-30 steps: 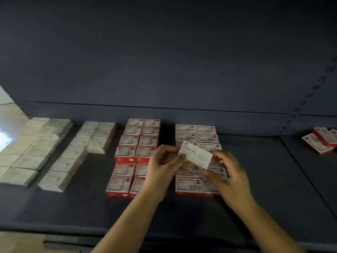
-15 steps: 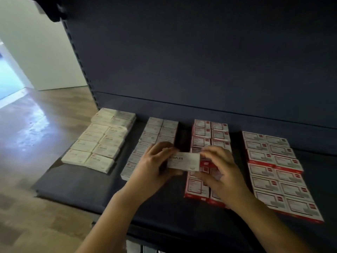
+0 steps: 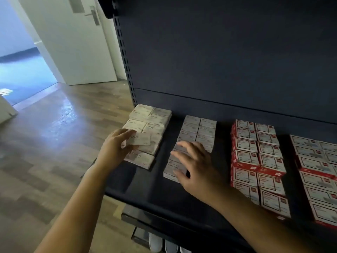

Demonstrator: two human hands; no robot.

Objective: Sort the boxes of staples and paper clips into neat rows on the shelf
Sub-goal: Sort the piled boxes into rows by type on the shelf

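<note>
While a white staples box (image 3: 139,139) hangs over the leftmost stack, sorting on the dark shelf (image 3: 145,190) looks close to done.

Left hand: the left hand (image 3: 116,148) pinches the staples box by its near end, thumb beneath and fingers on top, holding it just above the white staples stack (image 3: 147,130).

Right hand: the right hand (image 3: 193,167) is spread, fingers apart and holding nothing, over the near end of the paper clips row (image 3: 196,136); whether it touches the boxes cannot be told.

Landmark: the white staples stack sits at the shelf's left end, by the slotted upright (image 3: 125,57).

Rows already formed: right of that stack, two-wide paper clips boxes; further right, red-and-white boxes (image 3: 255,156) in a double row; furthest right, a second red-and-white group (image 3: 317,172), cut off by the frame edge.

Done, by the look of it: four tidy groups, edges mostly aligned.

Left to do, as judged: set the held box down squarely; the nearest boxes of the white stack lie slightly askew and may need squaring.

Beyond the shelf: wooden floor (image 3: 45,143) and a white door (image 3: 76,39) left of the stack.
</note>
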